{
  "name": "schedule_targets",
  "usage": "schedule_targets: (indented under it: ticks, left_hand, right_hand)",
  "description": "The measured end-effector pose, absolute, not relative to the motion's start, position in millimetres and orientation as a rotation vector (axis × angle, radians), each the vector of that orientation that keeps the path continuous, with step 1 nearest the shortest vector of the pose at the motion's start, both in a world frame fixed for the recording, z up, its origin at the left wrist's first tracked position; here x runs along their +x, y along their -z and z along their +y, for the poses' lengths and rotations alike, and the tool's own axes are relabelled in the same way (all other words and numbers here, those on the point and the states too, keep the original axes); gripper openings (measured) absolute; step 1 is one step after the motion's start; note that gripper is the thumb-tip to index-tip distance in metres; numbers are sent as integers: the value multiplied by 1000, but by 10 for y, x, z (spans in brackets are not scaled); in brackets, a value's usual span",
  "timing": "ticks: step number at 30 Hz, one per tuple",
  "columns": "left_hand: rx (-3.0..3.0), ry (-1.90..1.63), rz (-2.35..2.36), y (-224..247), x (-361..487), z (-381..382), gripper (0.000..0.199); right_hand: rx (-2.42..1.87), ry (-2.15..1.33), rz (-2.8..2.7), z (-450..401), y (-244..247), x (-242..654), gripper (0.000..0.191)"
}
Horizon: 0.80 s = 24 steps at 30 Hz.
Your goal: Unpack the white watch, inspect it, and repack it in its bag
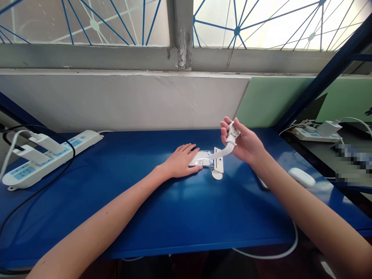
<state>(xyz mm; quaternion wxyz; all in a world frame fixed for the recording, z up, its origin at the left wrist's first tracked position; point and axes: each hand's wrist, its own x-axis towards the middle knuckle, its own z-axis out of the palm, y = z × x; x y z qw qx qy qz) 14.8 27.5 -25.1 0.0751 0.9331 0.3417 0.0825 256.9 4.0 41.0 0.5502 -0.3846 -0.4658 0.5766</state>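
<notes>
My right hand [245, 141] is raised above the desk, palm up, with thumb and fingers closed on a white watch [230, 142]. Its strap hangs down to the left, toward a small white card with clear plastic wrapping [202, 159]. My left hand [182, 159] lies flat on the left part of that card, fingers stretched out, and hides some of it. Just right of the card is a white slotted tag [219, 159], with a rounded white piece [217, 175] at its lower end. Whether the strap is joined to the packaging cannot be made out.
All this is on a blue desk [139, 217]. A white power strip [62, 155] with plugged-in chargers and a black cable stands at the left. A white earbud case [301, 177] and a partly hidden phone [263, 183] lie by my right forearm. Behind is a wall below windows.
</notes>
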Motion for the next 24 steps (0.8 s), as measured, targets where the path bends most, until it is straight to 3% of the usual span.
schedule_targets:
  ticks: [4,13,20,24]
  left_hand:
    - [2836,-257,1009,269,149,272,76]
    - [2781,-399,975,221,131,266,82]
    - [2617,-820,847,37,252,107,35]
    - [2308,-925,833,-71,447,-60,32]
  right_hand:
    - [-772,-1641,-1046,109,-434,2315,28]
    - [-694,-1788,-854,185,-237,2256,34]
    - [-603,-1771,-947,118,-221,2256,35]
    - [-568,-1698,-1047,125,-211,2234,34]
